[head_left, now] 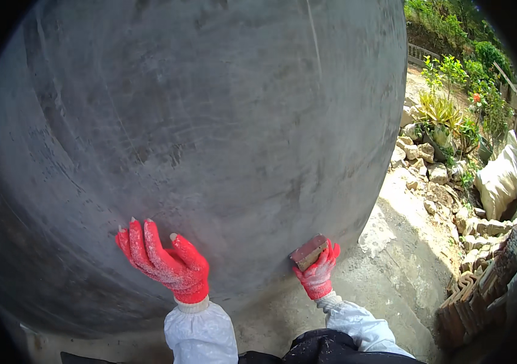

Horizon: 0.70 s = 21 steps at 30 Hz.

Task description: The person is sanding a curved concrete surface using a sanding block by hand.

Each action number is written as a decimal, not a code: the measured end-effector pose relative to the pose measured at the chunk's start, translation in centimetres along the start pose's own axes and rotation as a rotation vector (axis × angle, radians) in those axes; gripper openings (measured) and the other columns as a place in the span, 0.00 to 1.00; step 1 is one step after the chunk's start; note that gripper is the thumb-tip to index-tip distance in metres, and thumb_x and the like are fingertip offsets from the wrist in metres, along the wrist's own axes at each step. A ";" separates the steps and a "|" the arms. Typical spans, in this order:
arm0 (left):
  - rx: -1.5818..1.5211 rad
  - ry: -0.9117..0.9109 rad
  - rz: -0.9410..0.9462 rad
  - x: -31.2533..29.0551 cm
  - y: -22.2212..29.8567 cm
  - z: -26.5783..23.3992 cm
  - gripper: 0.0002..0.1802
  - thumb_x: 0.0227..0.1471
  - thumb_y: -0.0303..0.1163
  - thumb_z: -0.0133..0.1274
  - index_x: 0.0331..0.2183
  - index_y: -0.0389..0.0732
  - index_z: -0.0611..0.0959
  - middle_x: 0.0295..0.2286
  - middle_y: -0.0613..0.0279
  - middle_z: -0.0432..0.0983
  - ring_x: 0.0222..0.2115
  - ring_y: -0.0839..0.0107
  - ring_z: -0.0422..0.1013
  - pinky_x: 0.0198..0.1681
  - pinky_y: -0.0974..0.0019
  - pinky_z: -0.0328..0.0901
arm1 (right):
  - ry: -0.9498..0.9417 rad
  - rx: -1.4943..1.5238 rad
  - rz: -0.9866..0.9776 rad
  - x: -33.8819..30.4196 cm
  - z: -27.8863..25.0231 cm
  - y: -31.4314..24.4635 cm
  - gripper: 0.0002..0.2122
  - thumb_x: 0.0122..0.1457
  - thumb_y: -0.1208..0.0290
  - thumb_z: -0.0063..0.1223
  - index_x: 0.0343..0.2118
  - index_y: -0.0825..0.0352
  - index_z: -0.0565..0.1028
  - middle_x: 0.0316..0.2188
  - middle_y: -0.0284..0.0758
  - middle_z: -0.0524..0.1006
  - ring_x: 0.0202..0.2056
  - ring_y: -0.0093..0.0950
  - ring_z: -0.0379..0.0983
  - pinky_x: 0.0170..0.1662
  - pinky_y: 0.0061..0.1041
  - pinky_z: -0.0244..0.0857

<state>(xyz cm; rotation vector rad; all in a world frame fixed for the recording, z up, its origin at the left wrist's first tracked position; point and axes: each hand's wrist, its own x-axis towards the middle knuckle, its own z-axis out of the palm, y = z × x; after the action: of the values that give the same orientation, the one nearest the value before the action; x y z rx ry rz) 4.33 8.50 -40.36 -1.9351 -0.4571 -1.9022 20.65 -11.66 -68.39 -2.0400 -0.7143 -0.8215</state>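
A broad grey cement wall (228, 121), smooth with pale scratches and dusty smears, fills most of the head view. My left hand (170, 261), in a red glove coated with pale dust, is raised against or just in front of its lower part. The fingers are spread and hold nothing; the glove's fingertips look worn or whitened. Lower right, my right hand (319, 273) in a matching red glove grips a sanding block (310, 252) with a dark reddish face and a tan side. The block is close to the wall's lower right part; contact cannot be made out.
Concrete ground (386, 285) runs along the wall's foot. To the right lie rough stones (419, 151), a white sack (501, 176) and stacked roof tiles (473, 303). Green plants (440, 112) grow beyond the stones, with a pale railing (419, 54) farther back.
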 end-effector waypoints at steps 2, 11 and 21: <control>0.022 0.005 0.022 -0.2 -0.2 0.2 0.23 0.60 0.30 0.46 0.55 0.32 0.72 0.57 0.43 0.65 0.60 0.42 0.59 0.63 0.38 0.54 | -0.066 0.014 -0.023 -1.7 1.2 1.5 0.62 0.25 0.58 0.77 0.67 0.68 0.49 0.65 0.47 0.54 0.63 0.56 0.50 0.63 0.56 0.48; 0.137 0.047 0.032 -0.4 -1.1 0.3 0.22 0.63 0.28 0.46 0.55 0.29 0.73 0.57 0.44 0.66 0.59 0.47 0.61 0.62 0.47 0.57 | 0.281 0.056 -0.145 20.8 -8.6 -10.4 0.53 0.20 0.62 0.78 0.57 0.68 0.62 0.56 0.47 0.65 0.57 0.50 0.61 0.62 0.55 0.49; 0.071 0.021 0.017 -0.3 0.2 0.1 0.23 0.63 0.29 0.45 0.57 0.30 0.71 0.58 0.43 0.64 0.61 0.42 0.57 0.63 0.43 0.54 | -0.120 0.102 -0.113 -2.2 3.2 1.9 0.24 0.32 0.60 0.67 0.36 0.60 0.71 0.47 0.48 0.72 0.48 0.53 0.69 0.56 0.61 0.52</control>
<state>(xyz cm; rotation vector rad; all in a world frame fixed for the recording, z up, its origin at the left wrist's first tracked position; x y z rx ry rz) 4.51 8.43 -40.71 -1.8664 -0.4945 -1.8681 21.55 -10.37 -72.40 -1.9841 -0.9271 -0.7158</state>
